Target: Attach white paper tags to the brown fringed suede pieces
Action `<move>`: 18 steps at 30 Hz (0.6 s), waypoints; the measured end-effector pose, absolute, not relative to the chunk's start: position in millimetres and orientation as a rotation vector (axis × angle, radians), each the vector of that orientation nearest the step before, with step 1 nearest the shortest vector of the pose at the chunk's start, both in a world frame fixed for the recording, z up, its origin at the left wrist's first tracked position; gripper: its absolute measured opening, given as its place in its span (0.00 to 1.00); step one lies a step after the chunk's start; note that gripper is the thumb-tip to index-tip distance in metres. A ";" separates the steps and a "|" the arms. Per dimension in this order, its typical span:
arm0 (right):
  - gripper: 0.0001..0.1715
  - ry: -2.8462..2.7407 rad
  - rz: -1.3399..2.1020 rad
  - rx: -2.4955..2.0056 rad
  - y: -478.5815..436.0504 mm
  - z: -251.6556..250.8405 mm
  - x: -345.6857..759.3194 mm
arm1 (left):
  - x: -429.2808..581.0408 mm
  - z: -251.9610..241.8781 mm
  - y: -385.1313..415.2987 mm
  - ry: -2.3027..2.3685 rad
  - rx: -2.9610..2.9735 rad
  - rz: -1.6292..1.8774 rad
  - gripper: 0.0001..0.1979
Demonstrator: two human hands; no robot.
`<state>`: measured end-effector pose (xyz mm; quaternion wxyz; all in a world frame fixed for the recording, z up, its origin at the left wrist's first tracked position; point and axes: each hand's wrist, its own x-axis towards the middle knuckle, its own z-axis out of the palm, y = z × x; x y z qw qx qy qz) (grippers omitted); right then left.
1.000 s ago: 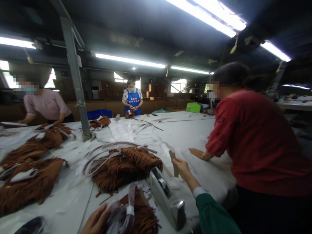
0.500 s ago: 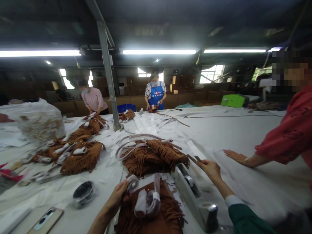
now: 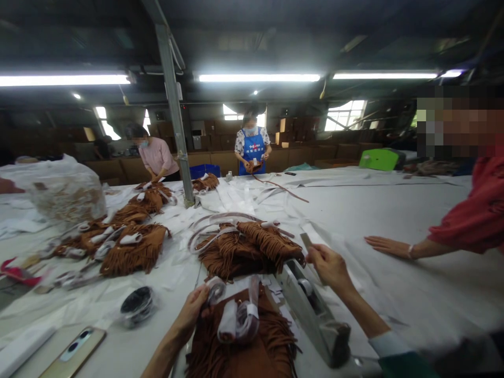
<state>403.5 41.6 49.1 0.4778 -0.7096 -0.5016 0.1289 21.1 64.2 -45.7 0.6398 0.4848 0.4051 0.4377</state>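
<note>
My left hand (image 3: 192, 304) is closed on a coiled strap (image 3: 216, 290) wrapped in clear film, at the upper left of a brown fringed suede bag (image 3: 244, 362). On that bag rests another rolled strap (image 3: 248, 320) with white wrapping. My right hand (image 3: 329, 266) pinches a short, flat grey-brown strip (image 3: 306, 240), whose tip sticks up past the fingers. Just below and left of this hand stands a grey metal tape dispenser (image 3: 311, 315). Behind the near bag lie more brown fringed bags (image 3: 236, 252) in a pile, with film-wrapped straps around them.
More fringed bags (image 3: 136, 251) and a large plastic bag (image 3: 66, 189) cover the left side. A phone (image 3: 74, 352) and a film-wrapped black round item (image 3: 136, 304) lie near me. At right, a co-worker's hand (image 3: 388, 247) rests on the table. A post (image 3: 173, 115) rises beyond.
My right hand has moved slightly down and left, toward the dispenser, and the strip now points more upright. The left hand stays on the coiled strap. The red-sleeved co-worker's arm has shifted right.
</note>
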 end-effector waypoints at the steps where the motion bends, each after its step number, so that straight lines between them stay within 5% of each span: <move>1: 0.22 -1.271 0.378 -1.685 34.0 51.5 381.8 | 22.5 -44.6 63.2 0.928 1.113 1.005 0.26; 7: 0.19 -1.446 0.962 -1.378 -4.6 30.7 251.8 | 25.9 -40.2 57.9 0.939 1.143 1.044 0.26; 18: 0.20 -1.368 0.780 -1.467 8.9 7.4 189.0 | 34.3 -33.8 49.3 0.905 1.185 1.114 0.25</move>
